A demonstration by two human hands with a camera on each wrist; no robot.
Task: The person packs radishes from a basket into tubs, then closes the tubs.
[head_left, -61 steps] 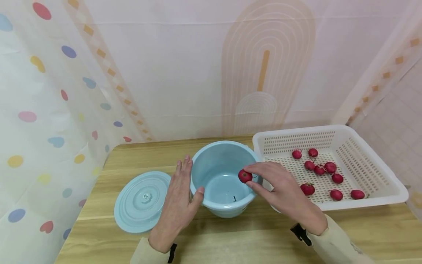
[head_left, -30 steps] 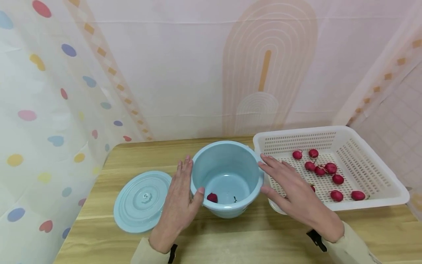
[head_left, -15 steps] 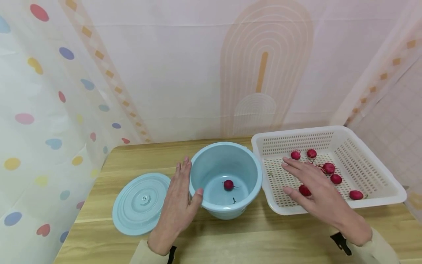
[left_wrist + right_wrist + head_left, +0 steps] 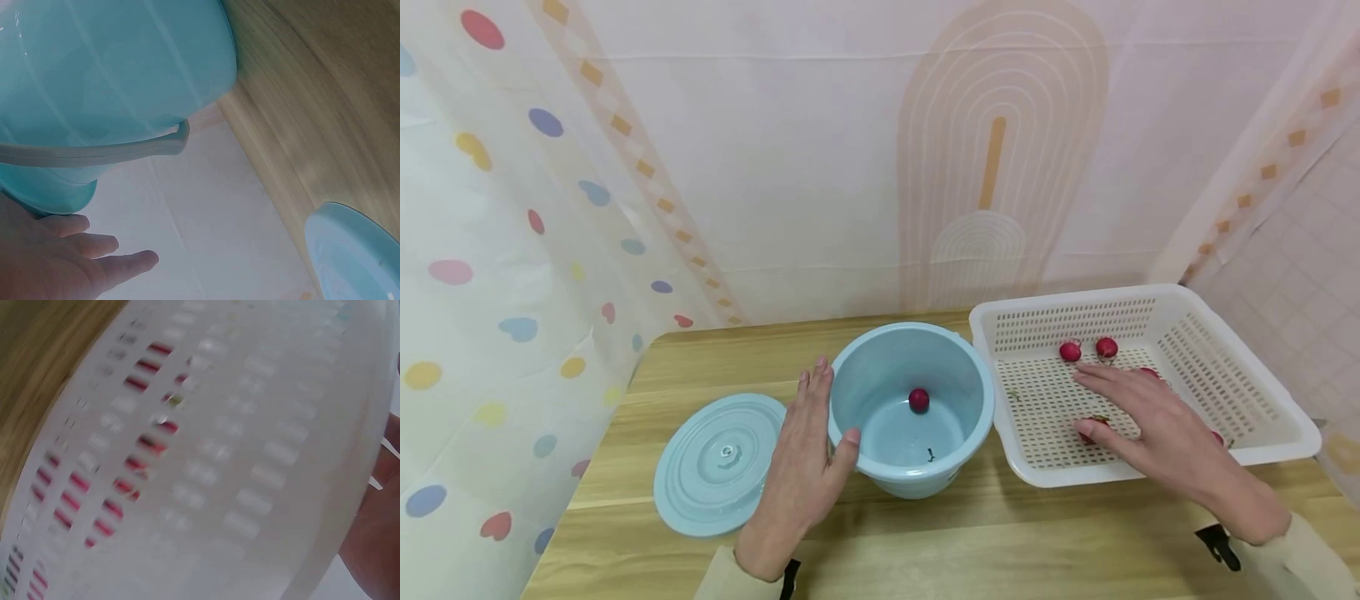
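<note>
A light blue bucket stands mid-table with one red radish and a small dark stem inside. The left hand rests at its left rim, fingers straight; the left wrist view shows those fingers beside the blue wall. Over the white basket hangs the right hand, fingers spread and holding nothing, above a radish partly hidden by its thumb. Two radishes lie farther back. Through the basket's slotted wall, blurred red shapes show in the right wrist view.
A round light blue lid lies on the wooden table, left of the left hand. The basket is right of the bucket, close to its rim. A patterned curtain hangs behind the table.
The right hand let a radish go into the bucket and moved right, over the basket. That radish rolled from the bucket's front left toward its back. The left hand stayed at the rim.
</note>
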